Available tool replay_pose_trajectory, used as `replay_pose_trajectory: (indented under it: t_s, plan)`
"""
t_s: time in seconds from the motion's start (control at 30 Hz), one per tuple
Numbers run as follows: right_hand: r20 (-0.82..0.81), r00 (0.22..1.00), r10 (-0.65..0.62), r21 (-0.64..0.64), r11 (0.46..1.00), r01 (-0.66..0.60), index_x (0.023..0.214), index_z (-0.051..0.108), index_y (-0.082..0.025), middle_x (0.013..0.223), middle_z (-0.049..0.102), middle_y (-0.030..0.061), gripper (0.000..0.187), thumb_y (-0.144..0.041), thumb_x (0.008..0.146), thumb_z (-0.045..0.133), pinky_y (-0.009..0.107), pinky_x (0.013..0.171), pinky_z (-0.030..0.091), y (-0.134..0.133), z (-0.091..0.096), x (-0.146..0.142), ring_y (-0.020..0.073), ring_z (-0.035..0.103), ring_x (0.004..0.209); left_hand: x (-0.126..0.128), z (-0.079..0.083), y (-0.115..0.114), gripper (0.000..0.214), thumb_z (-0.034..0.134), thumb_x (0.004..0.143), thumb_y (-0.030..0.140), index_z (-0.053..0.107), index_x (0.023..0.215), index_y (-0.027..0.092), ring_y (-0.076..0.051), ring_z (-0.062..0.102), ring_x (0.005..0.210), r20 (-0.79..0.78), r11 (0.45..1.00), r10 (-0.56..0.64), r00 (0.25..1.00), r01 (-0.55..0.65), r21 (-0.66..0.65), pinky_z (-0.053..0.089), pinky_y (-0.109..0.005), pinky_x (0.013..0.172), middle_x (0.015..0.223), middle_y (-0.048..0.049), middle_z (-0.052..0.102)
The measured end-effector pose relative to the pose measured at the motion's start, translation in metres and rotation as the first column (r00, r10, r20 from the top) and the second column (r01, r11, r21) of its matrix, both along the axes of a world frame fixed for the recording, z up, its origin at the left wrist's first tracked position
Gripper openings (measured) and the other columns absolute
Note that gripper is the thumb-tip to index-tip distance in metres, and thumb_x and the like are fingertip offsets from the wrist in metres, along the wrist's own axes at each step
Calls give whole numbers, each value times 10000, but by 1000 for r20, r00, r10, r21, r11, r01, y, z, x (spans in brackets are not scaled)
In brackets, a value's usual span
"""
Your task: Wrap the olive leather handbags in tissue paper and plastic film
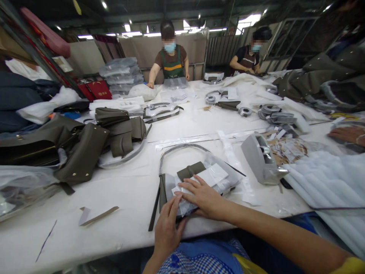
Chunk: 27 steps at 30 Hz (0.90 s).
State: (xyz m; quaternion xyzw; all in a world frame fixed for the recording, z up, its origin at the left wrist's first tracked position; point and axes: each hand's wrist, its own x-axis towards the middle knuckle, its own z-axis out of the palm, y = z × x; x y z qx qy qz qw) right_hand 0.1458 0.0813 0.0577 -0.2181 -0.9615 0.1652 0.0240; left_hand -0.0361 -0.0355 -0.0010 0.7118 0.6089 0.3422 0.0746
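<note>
An olive-green strap bundle (pixel 190 170) wrapped partly in clear plastic and white paper (pixel 212 176) lies on the white table (pixel 128 198) in front of me. My right hand (pixel 203 197) rests flat on the wrapping, fingers stretched out to the left. My left hand (pixel 167 228) presses its fingers onto the near edge of the same bundle. A thin dark strap (pixel 154 209) from the bundle runs down toward the table's front edge. A grey curved strap (pixel 182 147) loops behind it.
Olive bags (pixel 85 148) pile up at the left. A grey tape dispenser (pixel 261 160) stands to the right, beside white foam sheets (pixel 325 182). Two people in masks work at the far side. Another person's hand (pixel 348 134) rests at the right edge.
</note>
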Motion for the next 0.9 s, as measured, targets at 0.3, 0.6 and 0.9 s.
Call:
replay_pose_trajectory:
  t_s: [0.3,0.6,0.9]
  plan:
    - [-227,926,-302,-53,953,298,1449,475,-286,1501,487,108,561,-394,917,616,548,1190,254,22,35,59,278,391,1425,-61,32,19,563,644,876,353,493,1419,328,-250,660,1153,373,970,-71,925,150,-189,551,-408,990,1318,-54,656]
    - [13,621,-784,-276,594,755,1424,514,-108,1419,549,194,668,-571,946,456,549,1102,391,70,19,107,365,527,1311,-69,33,136,609,696,815,539,607,1271,146,-254,687,1043,688,879,432,583,-99,-467,530,-397,932,1215,-167,686]
    - [-418,537,-733,-376,678,632,1458,472,-258,1470,532,11,593,-426,905,604,347,1162,357,74,55,92,201,480,1368,-61,95,129,622,656,740,699,636,1145,228,-80,441,499,864,944,322,388,-199,-263,361,-212,414,777,22,613]
